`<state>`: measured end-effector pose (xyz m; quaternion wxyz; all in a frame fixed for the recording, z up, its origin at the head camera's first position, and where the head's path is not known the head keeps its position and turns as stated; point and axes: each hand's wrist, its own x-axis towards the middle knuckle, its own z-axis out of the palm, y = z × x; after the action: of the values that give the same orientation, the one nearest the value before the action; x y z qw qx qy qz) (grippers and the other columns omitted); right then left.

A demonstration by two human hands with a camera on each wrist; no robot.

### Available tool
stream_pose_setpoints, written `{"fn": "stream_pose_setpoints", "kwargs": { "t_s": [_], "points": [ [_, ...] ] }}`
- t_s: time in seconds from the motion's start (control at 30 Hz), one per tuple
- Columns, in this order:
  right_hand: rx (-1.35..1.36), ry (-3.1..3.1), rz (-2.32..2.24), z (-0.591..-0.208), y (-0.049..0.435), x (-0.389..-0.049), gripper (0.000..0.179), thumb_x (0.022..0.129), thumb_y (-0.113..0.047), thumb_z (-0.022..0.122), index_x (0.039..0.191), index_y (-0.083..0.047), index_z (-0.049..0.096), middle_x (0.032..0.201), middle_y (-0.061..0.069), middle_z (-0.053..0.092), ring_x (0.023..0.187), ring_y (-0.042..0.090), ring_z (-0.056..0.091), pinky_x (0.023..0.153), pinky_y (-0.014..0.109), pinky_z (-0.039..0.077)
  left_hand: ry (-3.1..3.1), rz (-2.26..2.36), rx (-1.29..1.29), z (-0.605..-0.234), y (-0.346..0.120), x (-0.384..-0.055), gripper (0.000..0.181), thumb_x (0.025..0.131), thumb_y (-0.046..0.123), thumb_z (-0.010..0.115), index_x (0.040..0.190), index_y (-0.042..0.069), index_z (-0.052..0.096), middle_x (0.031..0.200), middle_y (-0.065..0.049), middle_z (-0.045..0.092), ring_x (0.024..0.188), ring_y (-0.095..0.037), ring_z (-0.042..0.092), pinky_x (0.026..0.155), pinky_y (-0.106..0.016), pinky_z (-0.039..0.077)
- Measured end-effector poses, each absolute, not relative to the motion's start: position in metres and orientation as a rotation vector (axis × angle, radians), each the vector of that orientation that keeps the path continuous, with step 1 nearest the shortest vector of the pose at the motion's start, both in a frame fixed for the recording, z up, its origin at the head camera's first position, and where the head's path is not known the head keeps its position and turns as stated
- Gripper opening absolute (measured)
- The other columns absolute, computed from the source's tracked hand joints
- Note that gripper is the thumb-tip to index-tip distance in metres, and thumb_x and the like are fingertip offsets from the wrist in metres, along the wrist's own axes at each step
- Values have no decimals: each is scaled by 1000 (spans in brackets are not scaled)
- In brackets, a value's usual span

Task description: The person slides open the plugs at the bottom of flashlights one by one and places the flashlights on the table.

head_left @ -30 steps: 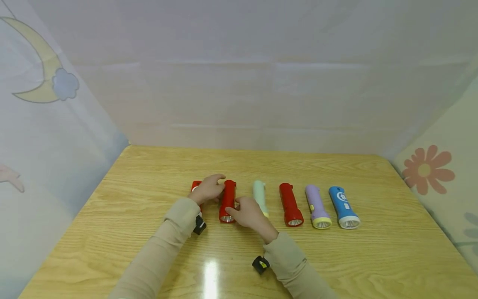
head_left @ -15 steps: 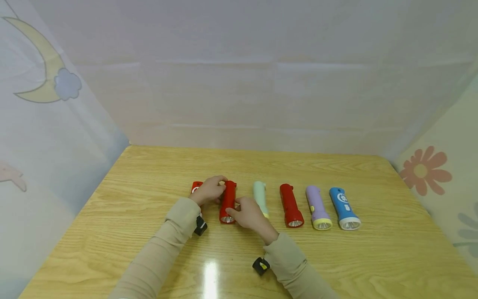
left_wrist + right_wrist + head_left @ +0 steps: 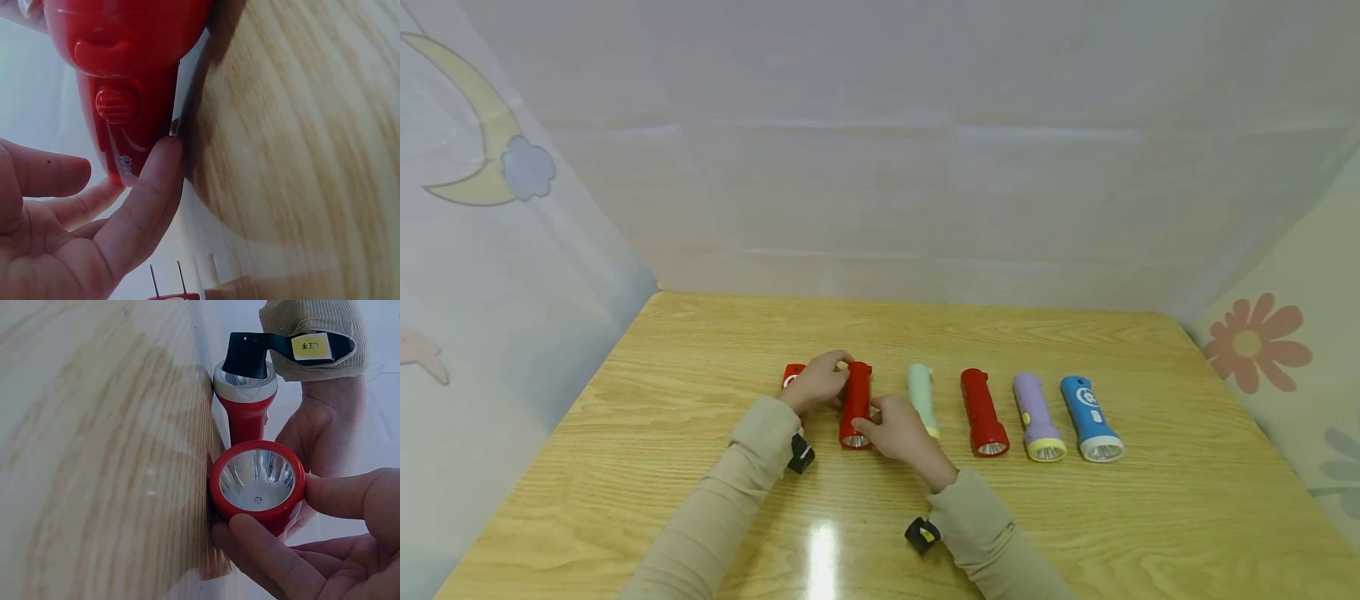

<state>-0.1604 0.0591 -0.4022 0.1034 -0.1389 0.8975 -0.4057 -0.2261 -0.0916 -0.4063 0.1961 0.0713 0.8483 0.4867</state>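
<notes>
A red flashlight (image 3: pixel 856 404) lies on the table between my hands, its lens end towards me. My right hand (image 3: pixel 895 429) pinches its head; in the right wrist view, thumb and fingers meet the red rim (image 3: pixel 299 481) on opposite sides. My left hand (image 3: pixel 820 382) is at the tail end. In the left wrist view its fingertips (image 3: pixel 164 150) touch the red body below the slide switch, while the thumb stands slightly apart. Another red flashlight (image 3: pixel 793 372) with a white rim lies partly hidden under my left hand and wrist.
To the right lie a mint green flashlight (image 3: pixel 921 392), a second plain red flashlight (image 3: pixel 982 408), a purple flashlight (image 3: pixel 1034 408) and a blue flashlight (image 3: pixel 1088 412), roughly in one row. Two metal prongs (image 3: pixel 167 280) show in the left wrist view. Printed cloth surrounds the wooden table (image 3: pixel 1120 533).
Both hands stay at the red flashlight with hardly any movement. The head view shifts very slightly; the other flashlights keep their places.
</notes>
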Motion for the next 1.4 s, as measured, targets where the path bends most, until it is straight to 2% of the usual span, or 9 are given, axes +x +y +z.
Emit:
{"fn": "stream_pose_setpoints", "kwargs": {
  "t_s": [0.23, 0.37, 0.47, 0.57, 0.63, 0.97, 1.4],
  "points": [
    [-383, 2634, -1199, -400, 58, -159, 40, 87, -14, 61, 114, 16, 53, 48, -3, 41, 40, 7, 33, 40, 19, 25, 2351, 1432, 198, -403, -96, -224, 27, 97, 6, 36, 120, -2, 47, 91, -17, 60, 72, -23, 62, 64, -36, 53],
    [-376, 2631, -1201, -399, 58, -159, 46, 87, -14, 62, 118, 18, 49, 55, 2, 52, 43, 8, 39, 42, 20, 31, 2365, 1430, 187, -403, -96, -225, 27, 97, 7, 36, 121, -1, 47, 93, -17, 60, 73, -22, 62, 64, -35, 53],
    [-361, 2630, -1195, -400, 58, -159, 48, 86, -15, 63, 119, 18, 48, 71, 10, 63, 51, 11, 48, 47, 22, 39, 2392, 1411, 181, -402, -95, -225, 27, 97, 9, 37, 120, 0, 47, 95, -17, 58, 73, -22, 60, 63, -34, 52],
    [-347, 2627, -1190, -400, 58, -158, 50, 86, -15, 64, 119, 18, 47, 85, 16, 65, 60, 14, 54, 53, 24, 44, 2410, 1412, 174, -402, -95, -225, 25, 97, 10, 38, 119, 0, 47, 94, -16, 58, 71, -21, 60, 62, -33, 52],
    [-344, 2624, -1190, -401, 57, -158, 50, 85, -15, 65, 119, 18, 48, 87, 17, 65, 64, 15, 56, 54, 25, 46, 2414, 1420, 170, -402, -95, -225, 25, 98, 12, 39, 118, 0, 47, 94, -16, 58, 69, -21, 59, 61, -33, 52],
    [-377, 2651, -1191, -402, 58, -157, 48, 84, -14, 66, 117, 17, 50, 89, 18, 66, 73, 21, 62, 60, 29, 50, 2448, 1448, 186, -404, -95, -224, 25, 96, 16, 47, 115, 0, 46, 93, -17, 59, 62, -20, 60, 60, -33, 52],
    [-354, 2610, -1209, -403, 61, -159, 52, 81, -17, 69, 115, 18, 51, 87, 17, 66, 71, 19, 61, 59, 28, 50, 2458, 1501, 177, -403, -96, -223, 20, 92, 13, 53, 108, 3, 48, 91, -17, 58, 63, -24, 60, 62, -36, 53]
  ]
}}
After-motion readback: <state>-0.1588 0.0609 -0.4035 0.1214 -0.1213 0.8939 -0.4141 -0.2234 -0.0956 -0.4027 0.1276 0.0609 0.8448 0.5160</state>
